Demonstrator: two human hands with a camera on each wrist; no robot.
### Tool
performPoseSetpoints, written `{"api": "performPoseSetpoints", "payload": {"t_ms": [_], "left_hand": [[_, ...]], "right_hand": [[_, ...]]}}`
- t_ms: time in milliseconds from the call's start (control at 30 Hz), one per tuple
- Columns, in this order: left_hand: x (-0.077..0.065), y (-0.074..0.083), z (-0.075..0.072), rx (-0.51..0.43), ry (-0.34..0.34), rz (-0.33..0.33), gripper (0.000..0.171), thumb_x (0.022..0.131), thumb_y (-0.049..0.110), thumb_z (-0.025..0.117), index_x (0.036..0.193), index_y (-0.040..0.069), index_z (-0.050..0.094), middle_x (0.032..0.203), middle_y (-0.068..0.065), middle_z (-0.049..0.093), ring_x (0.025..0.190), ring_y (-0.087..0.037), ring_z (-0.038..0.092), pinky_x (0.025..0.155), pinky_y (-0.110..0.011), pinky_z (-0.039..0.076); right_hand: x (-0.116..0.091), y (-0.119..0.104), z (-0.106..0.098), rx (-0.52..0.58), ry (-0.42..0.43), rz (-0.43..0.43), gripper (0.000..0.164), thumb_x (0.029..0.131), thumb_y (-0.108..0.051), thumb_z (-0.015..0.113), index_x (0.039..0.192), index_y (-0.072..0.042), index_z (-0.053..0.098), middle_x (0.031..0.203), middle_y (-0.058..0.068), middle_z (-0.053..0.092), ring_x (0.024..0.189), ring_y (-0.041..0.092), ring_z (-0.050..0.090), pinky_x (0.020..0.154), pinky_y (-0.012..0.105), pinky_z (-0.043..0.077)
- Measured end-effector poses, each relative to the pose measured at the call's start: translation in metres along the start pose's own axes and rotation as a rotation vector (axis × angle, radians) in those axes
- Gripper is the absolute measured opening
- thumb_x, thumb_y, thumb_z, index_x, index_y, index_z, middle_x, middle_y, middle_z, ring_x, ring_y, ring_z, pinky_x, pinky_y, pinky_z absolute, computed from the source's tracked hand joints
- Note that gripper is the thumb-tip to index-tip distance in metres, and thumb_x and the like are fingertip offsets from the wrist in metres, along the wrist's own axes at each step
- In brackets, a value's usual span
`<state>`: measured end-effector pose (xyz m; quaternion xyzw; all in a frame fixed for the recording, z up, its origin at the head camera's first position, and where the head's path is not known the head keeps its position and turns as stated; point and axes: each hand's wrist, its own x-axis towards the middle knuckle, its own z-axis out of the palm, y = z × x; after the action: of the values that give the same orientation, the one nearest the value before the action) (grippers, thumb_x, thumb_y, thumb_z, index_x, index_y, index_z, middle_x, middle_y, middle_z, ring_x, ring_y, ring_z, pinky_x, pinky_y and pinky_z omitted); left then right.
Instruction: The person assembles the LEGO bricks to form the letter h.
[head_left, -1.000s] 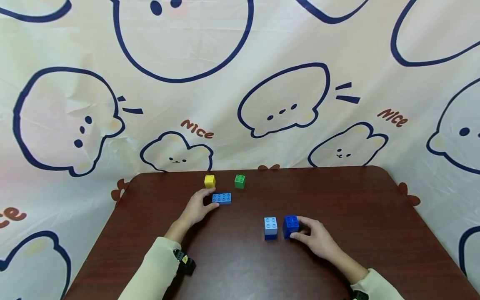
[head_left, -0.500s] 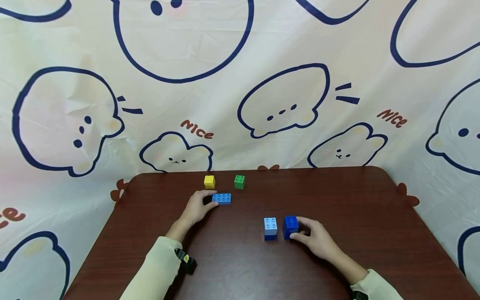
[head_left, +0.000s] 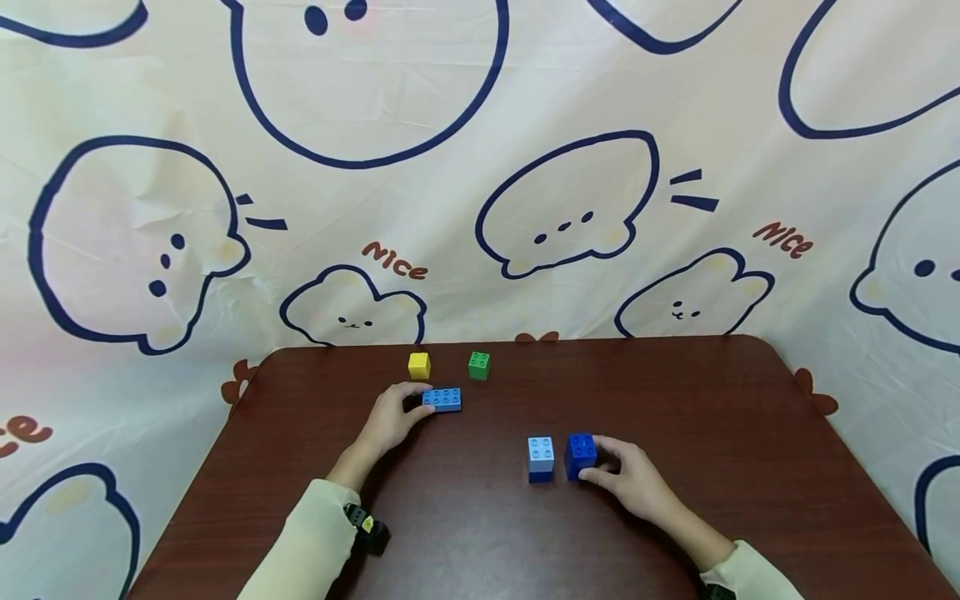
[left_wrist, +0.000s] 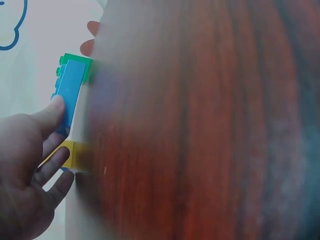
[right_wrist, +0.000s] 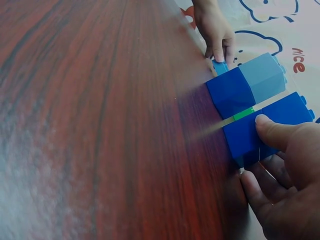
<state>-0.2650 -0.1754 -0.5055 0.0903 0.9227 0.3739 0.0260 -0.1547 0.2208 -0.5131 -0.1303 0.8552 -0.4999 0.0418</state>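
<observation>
My left hand pinches the near-left end of a long blue toy brick, thumb along its front side and fingers behind. In the left wrist view this blue brick overlaps a green one behind it. My right hand grips a stack of dark blue bricks from its right side; the right wrist view shows the thumb on the near face of the dark blue stack. Just left of it, a small gap apart, stands a light blue brick on top of a dark blue one.
Near the far table edge sit a yellow brick and a green brick, both beyond the long blue brick. The brown wooden table ends at a cartoon-printed cloth hanging behind. Black wrist cameras show at both cuffs.
My left fingers have drawn in closer on the end of the long blue brick, which has shifted very slightly left. The right hand and the stacks stay put.
</observation>
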Motion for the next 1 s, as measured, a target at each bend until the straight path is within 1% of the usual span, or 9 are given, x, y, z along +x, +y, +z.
{"api": "performPoseSetpoints", "payload": {"t_ms": [300,533,833,1000], "left_hand": [[-0.006,0.006,-0.005,-0.013,0.004,0.018,0.039,0.095,0.019,0.075,0.132,0.01,0.067,0.136,-0.014,0.062,0.127,-0.034,0.054,0.109,-0.055,0.042],[-0.011,0.013,-0.01,-0.033,0.017,0.068,0.038,0.094,0.019,0.075,0.13,0.01,0.067,0.133,-0.013,0.064,0.125,-0.033,0.056,0.107,-0.054,0.044],[-0.02,0.031,-0.017,-0.053,0.032,0.121,0.038,0.093,0.02,0.076,0.129,0.012,0.069,0.133,-0.012,0.065,0.123,-0.032,0.057,0.107,-0.054,0.045],[-0.025,0.043,-0.018,-0.069,0.048,0.168,0.038,0.092,0.02,0.077,0.128,0.011,0.07,0.132,-0.012,0.065,0.122,-0.032,0.057,0.105,-0.053,0.047]], "right_hand": [[0.001,0.001,0.001,-0.022,0.006,-0.005,0.048,0.09,-0.017,0.079,0.13,0.003,0.063,0.11,0.009,0.072,0.081,0.007,0.064,0.071,0.025,0.054],[0.001,0.003,0.002,-0.031,0.001,-0.01,0.049,0.09,-0.016,0.079,0.13,0.005,0.062,0.11,0.011,0.072,0.08,0.007,0.063,0.071,0.025,0.054],[0.001,0.002,0.002,-0.031,-0.003,0.029,0.049,0.089,-0.017,0.08,0.131,0.002,0.063,0.111,0.009,0.072,0.081,0.009,0.064,0.072,0.025,0.054],[0.0,0.001,0.001,-0.026,-0.002,0.002,0.049,0.089,-0.018,0.08,0.13,0.004,0.063,0.109,0.009,0.072,0.08,0.008,0.063,0.071,0.025,0.053]]}}
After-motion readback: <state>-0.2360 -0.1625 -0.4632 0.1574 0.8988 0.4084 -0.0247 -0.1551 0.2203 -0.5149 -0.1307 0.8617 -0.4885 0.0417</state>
